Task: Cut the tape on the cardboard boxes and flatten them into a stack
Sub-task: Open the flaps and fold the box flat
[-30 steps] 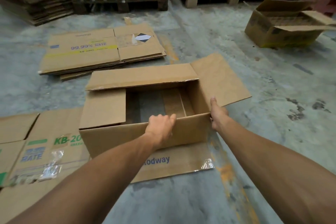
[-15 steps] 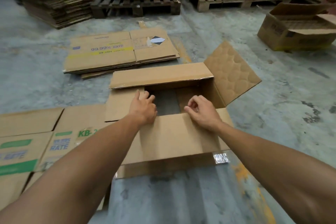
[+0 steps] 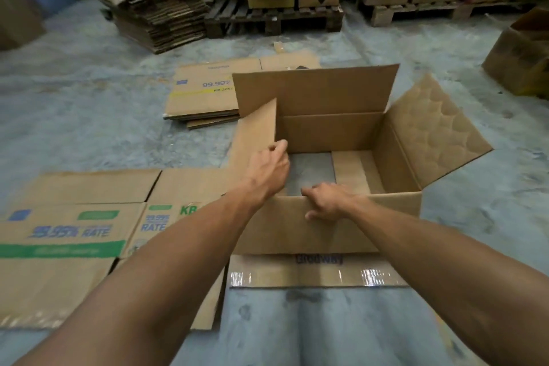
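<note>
Stands squared up again since half a second ago: open box (image 3: pixel 329 140) on the concrete floor (image 3: pixel 89 116), far flap now raised upright, right flap splayed outward, bottom open so the floor shows through inside. Left hand (image 3: pixel 271 168) now at the left flap, fingers curled round its inner edge. Right hand (image 3: pixel 329 200) curls over the top edge of the near wall, thumb on the outside face. Near flap lies flat on the floor toward the camera, a strip of clear tape (image 3: pixel 371 275) shining along its edge. Flattened boxes (image 3: pixel 74 232) spread on the floor just left of the open box, touching it; another flat pile (image 3: pixel 202 92) behind it. Pallets (image 3: pixel 273 16) loaded with cartons along the far side.
</note>
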